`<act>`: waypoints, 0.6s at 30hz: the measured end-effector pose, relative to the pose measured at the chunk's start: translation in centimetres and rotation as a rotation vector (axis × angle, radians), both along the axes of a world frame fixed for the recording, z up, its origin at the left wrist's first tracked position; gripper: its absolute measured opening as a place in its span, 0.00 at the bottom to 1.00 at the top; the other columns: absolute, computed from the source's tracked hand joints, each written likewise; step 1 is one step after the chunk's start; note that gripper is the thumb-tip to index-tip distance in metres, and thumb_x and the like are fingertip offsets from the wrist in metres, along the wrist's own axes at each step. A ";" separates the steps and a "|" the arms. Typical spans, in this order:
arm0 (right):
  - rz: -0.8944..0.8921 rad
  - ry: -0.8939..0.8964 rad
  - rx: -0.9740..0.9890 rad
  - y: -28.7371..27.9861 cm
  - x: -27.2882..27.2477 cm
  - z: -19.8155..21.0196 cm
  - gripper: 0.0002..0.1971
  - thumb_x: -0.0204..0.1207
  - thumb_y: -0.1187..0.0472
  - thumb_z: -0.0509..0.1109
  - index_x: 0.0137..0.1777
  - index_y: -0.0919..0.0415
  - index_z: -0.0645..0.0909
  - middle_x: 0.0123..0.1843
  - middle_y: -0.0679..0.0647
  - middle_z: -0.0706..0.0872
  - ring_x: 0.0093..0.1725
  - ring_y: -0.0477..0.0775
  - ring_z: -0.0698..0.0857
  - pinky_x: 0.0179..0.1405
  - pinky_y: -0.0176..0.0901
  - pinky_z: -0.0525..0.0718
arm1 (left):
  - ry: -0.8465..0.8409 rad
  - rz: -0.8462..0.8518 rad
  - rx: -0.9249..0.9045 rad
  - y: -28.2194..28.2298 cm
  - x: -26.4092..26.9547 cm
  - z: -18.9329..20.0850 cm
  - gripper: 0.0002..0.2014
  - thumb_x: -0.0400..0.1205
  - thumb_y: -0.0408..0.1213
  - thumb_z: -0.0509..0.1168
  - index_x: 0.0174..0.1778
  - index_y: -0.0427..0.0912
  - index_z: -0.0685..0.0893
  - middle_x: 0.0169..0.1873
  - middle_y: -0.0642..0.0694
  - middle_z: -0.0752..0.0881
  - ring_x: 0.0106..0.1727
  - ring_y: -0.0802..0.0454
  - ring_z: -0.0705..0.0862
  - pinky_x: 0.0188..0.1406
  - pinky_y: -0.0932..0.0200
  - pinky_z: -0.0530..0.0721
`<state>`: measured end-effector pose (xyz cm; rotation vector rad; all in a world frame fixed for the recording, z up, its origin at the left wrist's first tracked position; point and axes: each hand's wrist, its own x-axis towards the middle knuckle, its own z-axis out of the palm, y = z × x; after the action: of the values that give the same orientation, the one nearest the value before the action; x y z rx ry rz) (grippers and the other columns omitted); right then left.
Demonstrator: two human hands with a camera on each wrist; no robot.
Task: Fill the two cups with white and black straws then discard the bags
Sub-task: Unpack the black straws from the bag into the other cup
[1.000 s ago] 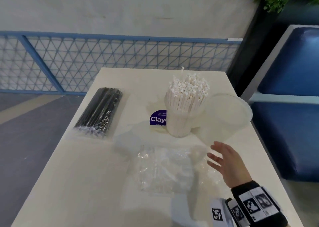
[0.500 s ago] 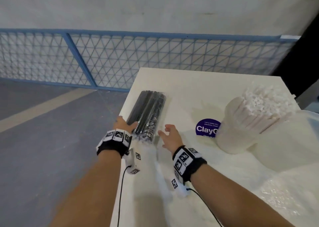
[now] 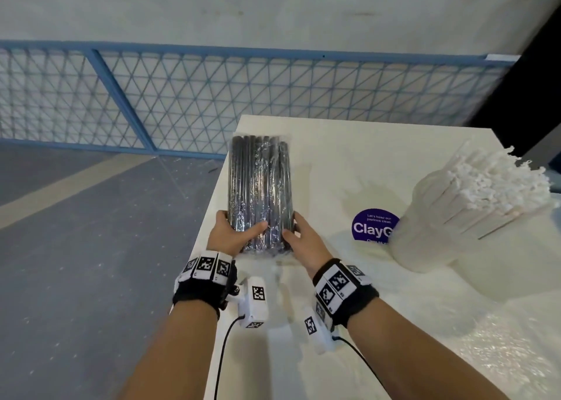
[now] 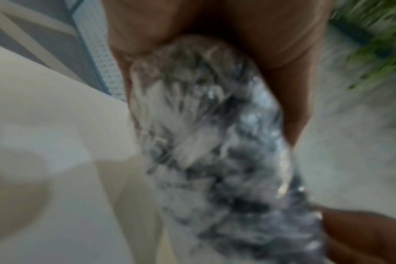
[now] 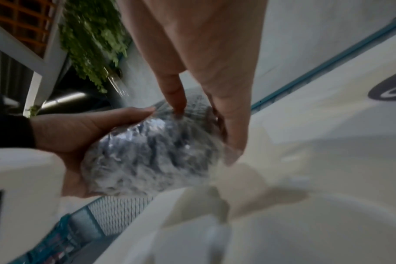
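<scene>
Head cam: left hand point(image 3: 230, 235) and right hand point(image 3: 303, 241) both grip the near end of the bag of black straws point(image 3: 259, 193), lifted over the table point(image 3: 349, 162); cup of white straws point(image 3: 461, 217) off right. Left wrist: blurry, palm wrapped round the bag point(image 4: 215, 142). Right wrist: fingers point(image 5: 174, 96) curled onto the bag's end point(image 5: 151, 153).

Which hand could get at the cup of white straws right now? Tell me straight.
Probably neither, as things stand. The left hand and right hand both grip the near end of the bag of black straws. The cup of white straws stands to the right with bare table between; the right hand would have to let go first.
</scene>
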<state>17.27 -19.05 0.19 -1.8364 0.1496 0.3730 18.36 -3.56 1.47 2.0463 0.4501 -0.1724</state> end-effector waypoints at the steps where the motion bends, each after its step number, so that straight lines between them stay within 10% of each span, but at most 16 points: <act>1: -0.011 -0.016 0.044 -0.4 -0.3 0.7 0.26 0.80 0.57 0.63 0.77 0.55 0.61 0.70 0.56 0.79 0.65 0.57 0.81 0.69 0.58 0.77 | -0.053 -0.017 0.016 -0.9 -0.8 0.7 0.39 0.66 0.48 0.78 0.65 0.34 0.67 0.53 0.46 0.78 0.52 0.49 0.77 0.53 0.58 0.75; 6: -0.089 -0.138 0.304 -2.2 -2.8 3.5 0.47 0.62 0.44 0.78 0.77 0.43 0.52 0.74 0.48 0.73 0.71 0.49 0.76 0.72 0.52 0.75 | -0.245 -0.152 0.158 -4.5 -5.3 2.2 0.33 0.63 0.43 0.79 0.54 0.41 0.65 0.42 0.47 0.83 0.42 0.46 0.85 0.39 0.56 0.81; 9: -0.108 -0.109 0.427 -3.5 -4.6 4.5 0.54 0.57 0.47 0.82 0.77 0.41 0.48 0.73 0.49 0.75 0.71 0.49 0.77 0.71 0.57 0.76 | -0.322 -0.203 0.280 -6.1 -7.4 1.8 0.40 0.63 0.45 0.79 0.65 0.38 0.64 0.53 0.42 0.84 0.49 0.39 0.86 0.37 0.53 0.81; 14: -0.206 0.042 0.709 -6.2 -8.0 5.8 0.51 0.53 0.51 0.81 0.74 0.45 0.55 0.67 0.54 0.82 0.62 0.52 0.84 0.61 0.64 0.82 | -0.453 -0.314 0.476 -8.9 -10.9 0.6 0.53 0.66 0.34 0.76 0.78 0.49 0.45 0.62 0.40 0.82 0.51 0.37 0.86 0.45 0.50 0.83; 18: -0.323 0.048 0.673 -9.8 -10.3 5.8 0.29 0.64 0.62 0.79 0.65 0.56 0.75 0.58 0.56 0.88 0.56 0.54 0.87 0.56 0.56 0.85 | -0.551 -0.405 0.551 -12.2 -13.7 0.6 0.47 0.63 0.31 0.77 0.72 0.52 0.53 0.76 0.38 0.69 0.74 0.34 0.71 0.68 0.36 0.76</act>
<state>6.96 -28.82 5.97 -1.1160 0.3084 0.2033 4.70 -15.73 2.03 2.5809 -0.3004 0.3064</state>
